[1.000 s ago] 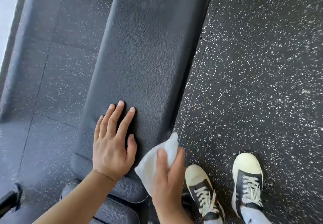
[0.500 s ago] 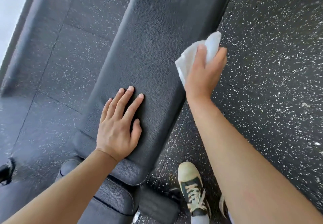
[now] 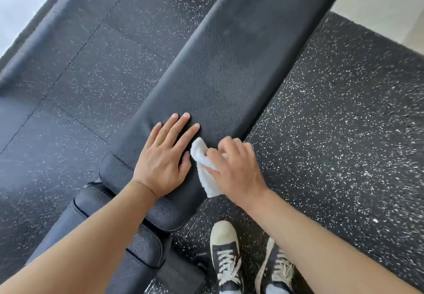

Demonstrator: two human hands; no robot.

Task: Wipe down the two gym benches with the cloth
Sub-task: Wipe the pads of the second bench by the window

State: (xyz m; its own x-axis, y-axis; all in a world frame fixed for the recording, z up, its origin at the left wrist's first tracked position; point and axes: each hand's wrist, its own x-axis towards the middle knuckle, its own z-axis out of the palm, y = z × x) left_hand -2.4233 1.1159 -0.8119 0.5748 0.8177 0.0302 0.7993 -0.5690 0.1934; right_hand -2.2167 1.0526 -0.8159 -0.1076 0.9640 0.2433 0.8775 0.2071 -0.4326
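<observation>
Since half a second ago the cloth (image 3: pixel 205 167) is pulled back down the bench (image 3: pixel 220 80) — bunched tight in the right hand (image 3: pixel 236 170), beside the left hand (image 3: pixel 164 153), laid flat and open, probably for bracing. Far bench end is cut off; no second bench is seen.

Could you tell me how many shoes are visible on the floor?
2: one shoe beside the bench end below the cloth, the other shoe right of it, partly hidden under the right forearm.
</observation>
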